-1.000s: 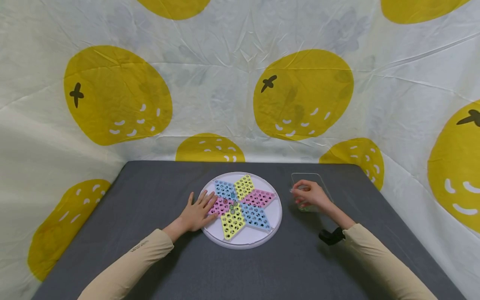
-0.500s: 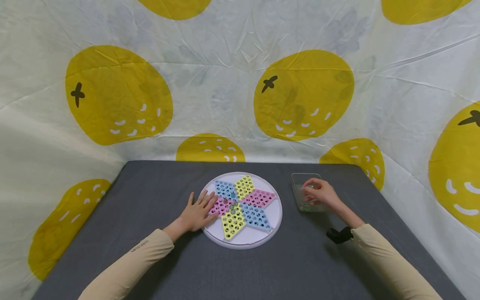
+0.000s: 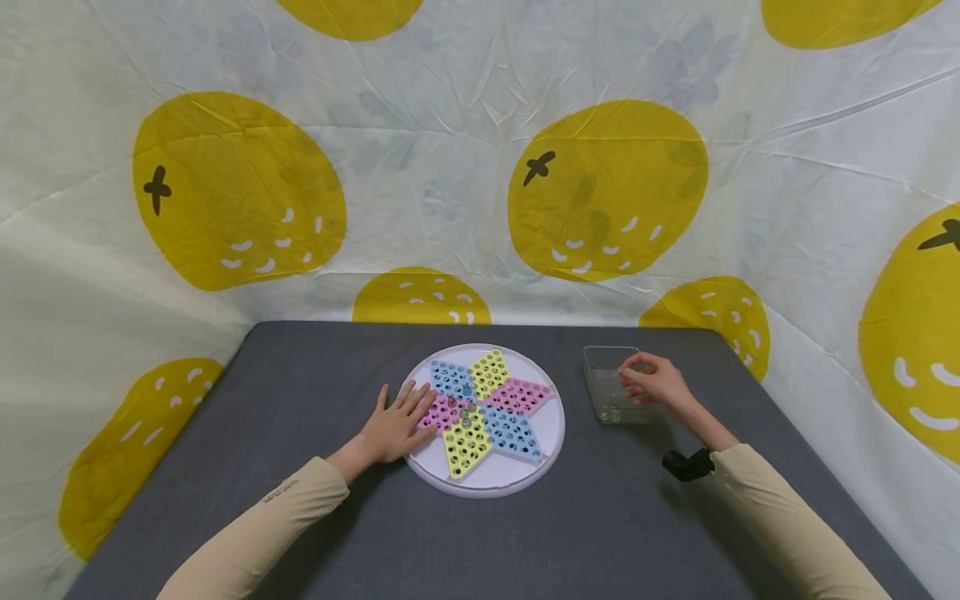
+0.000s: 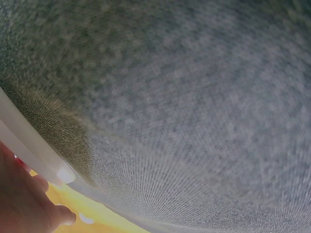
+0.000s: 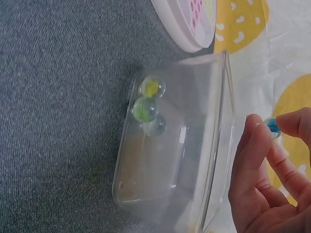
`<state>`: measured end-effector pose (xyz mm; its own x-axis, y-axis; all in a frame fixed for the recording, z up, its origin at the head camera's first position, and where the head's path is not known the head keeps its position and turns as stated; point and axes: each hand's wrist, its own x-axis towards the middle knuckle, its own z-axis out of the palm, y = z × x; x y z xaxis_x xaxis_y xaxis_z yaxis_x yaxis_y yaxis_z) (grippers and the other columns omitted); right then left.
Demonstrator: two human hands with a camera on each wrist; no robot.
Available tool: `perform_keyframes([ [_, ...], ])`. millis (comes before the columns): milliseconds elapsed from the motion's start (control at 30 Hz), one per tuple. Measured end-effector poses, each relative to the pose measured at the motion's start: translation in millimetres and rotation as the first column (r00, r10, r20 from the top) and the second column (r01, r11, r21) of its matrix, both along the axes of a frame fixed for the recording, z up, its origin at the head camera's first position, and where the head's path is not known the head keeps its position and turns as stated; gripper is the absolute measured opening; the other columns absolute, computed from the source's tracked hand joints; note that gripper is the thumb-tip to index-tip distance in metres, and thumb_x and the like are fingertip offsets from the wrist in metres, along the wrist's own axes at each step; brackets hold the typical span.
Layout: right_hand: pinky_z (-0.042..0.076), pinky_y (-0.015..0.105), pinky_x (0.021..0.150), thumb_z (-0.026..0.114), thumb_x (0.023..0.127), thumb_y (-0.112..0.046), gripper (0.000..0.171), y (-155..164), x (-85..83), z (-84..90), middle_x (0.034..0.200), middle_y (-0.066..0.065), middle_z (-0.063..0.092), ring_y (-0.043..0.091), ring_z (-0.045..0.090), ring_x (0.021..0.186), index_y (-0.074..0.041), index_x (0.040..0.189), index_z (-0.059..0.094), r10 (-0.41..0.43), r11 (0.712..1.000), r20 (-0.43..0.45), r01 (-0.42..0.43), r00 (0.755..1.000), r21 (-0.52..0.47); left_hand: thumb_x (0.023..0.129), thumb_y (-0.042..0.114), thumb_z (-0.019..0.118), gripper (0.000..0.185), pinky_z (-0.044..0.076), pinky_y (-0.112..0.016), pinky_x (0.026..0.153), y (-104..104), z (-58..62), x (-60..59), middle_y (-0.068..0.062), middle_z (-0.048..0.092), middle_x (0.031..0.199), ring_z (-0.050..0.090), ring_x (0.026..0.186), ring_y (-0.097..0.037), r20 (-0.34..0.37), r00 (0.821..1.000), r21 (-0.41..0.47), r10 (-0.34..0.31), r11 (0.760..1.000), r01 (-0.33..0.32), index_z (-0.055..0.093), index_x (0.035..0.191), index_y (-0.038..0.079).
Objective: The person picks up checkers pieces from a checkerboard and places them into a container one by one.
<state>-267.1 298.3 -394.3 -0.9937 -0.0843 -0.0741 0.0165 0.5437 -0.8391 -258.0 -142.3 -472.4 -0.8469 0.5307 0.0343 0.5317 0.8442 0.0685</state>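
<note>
A round white board (image 3: 484, 479) with a pink, blue and yellow star of holes lies on the grey table; a few marbles (image 3: 466, 417) sit near its centre. My left hand (image 3: 393, 427) rests flat on the board's left edge, fingers straight. To the right stands a clear plastic box (image 3: 609, 385) (image 5: 184, 160) holding three marbles (image 5: 148, 104). My right hand (image 3: 654, 380) hovers at the box's right rim. In the right wrist view its thumb and fingertips pinch a small blue marble (image 5: 271, 125). The left wrist view shows only table cloth, the board's rim (image 4: 29, 150) and part of the hand.
A grey cloth table (image 3: 300, 400) fills the foreground. A white sheet with large yellow fruit prints (image 3: 607, 183) hangs behind and around it. A black strap (image 3: 686, 464) sits on my right wrist.
My right hand has moved right, from over the box's middle to its right rim, uncovering the box. The left hand and the board have stayed still.
</note>
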Motion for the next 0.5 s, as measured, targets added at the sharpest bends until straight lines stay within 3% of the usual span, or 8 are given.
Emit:
perform_keyframes([
  [200, 0.053, 0.037, 0.060, 0.055, 0.088, -0.030, 0.040, 5.1, -4.9, -4.9, 0.081, 0.002, 0.068, 0.013, 0.065, 0.064, 0.003, 0.109, 0.050, -0.008, 1.000, 0.011, 0.008, 1.000, 0.011, 0.091, 0.047, 0.036, 0.062, 0.007, -0.062, 0.103, 0.4, 1.9, 1.6, -0.007, 0.021, 0.149, 0.013, 0.138, -0.032, -0.002, 1.000, 0.004, 0.001, 1.000, -0.001, 0.024, 0.142, 0.014],
  [500, 0.053, 0.039, 0.063, 0.053, 0.089, -0.028, 0.035, 10.3, -7.2, -10.2, 0.076, -0.003, 0.067, 0.016, 0.066, 0.066, 0.002, 0.107, 0.050, -0.029, 1.000, 0.031, 0.028, 0.999, 0.007, 0.091, 0.050, 0.035, 0.064, 0.005, -0.062, 0.103, 1.3, 4.5, 2.8, -0.005, 0.019, 0.150, 0.012, 0.138, -0.030, 0.017, 1.000, -0.007, 0.011, 1.000, -0.010, 0.021, 0.143, 0.015],
])
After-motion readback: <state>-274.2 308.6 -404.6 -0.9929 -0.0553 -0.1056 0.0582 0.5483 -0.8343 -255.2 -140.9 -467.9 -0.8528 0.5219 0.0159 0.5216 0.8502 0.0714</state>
